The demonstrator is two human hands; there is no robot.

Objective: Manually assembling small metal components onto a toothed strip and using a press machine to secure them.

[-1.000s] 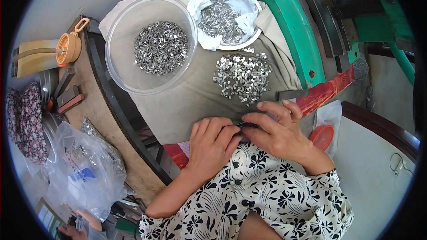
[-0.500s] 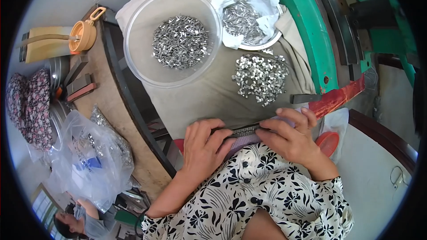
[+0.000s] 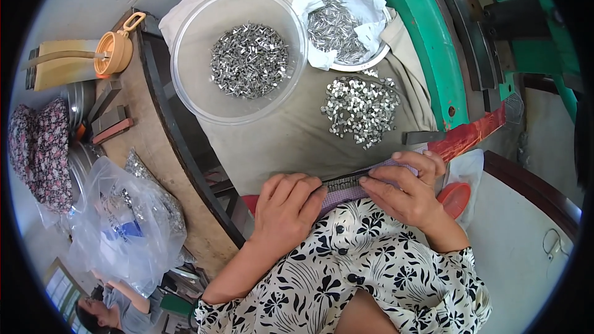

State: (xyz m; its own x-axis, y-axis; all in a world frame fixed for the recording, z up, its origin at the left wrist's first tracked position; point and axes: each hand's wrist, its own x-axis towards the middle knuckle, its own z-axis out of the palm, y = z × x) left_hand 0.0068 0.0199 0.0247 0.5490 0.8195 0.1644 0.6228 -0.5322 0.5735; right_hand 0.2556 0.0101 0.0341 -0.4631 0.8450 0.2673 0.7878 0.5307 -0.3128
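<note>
Close to my body lies a narrow dark strip [image 3: 344, 184] lined with a tight row of small metal pieces, over a purple checked cloth [image 3: 339, 197]. My left hand [image 3: 286, 207] curls over its left end, fingers bent and thumb close to them. At the other end, my right hand [image 3: 405, 190] grips with thumb and index finger, its outer fingers raised. Both palms hide the strip's ends. Beyond the strip, a loose heap of small shiny metal pieces [image 3: 361, 108] is spread on the grey-brown cloth [image 3: 278, 145].
A clear plastic bowl [image 3: 183, 89] of short metal pieces stands at the far left. Beside it, a lined metal bowl [image 3: 375, 57] holds thin metal pins. Green machinery [image 3: 427, 49] borders the right, near a dark metal bar [image 3: 423, 138]. Another person [image 3: 117, 309] is at lower left.
My left fingers have drawn closer together and bent more at the strip's left end. The right hand has shifted very slightly, and the row of metal pieces shows more plainly.
</note>
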